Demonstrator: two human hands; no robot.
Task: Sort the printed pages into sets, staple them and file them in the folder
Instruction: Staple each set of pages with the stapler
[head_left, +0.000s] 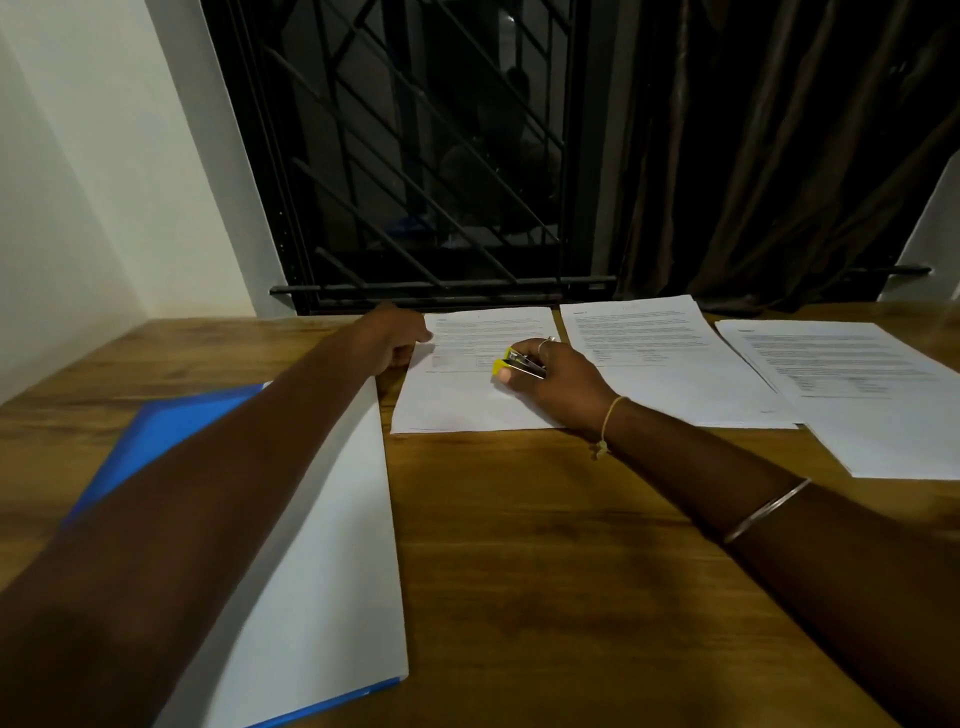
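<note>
Three sets of printed pages lie in a row at the far side of the wooden table: a left set (467, 400), a middle set (670, 374) and a right set (872, 405). My right hand (561, 379) grips a small yellow stapler (517, 365) over the left set. My left hand (392, 338) pinches that set's top left corner, fingers curled. A blue folder (171, 421) lies open at the left under my left forearm, with white sheets (332, 571) on it.
A barred dark window (415, 156) and a brown curtain (779, 156) stand right behind the table's far edge. A white wall (104, 182) closes the left side. Bare wood (545, 571) shows between my forearms.
</note>
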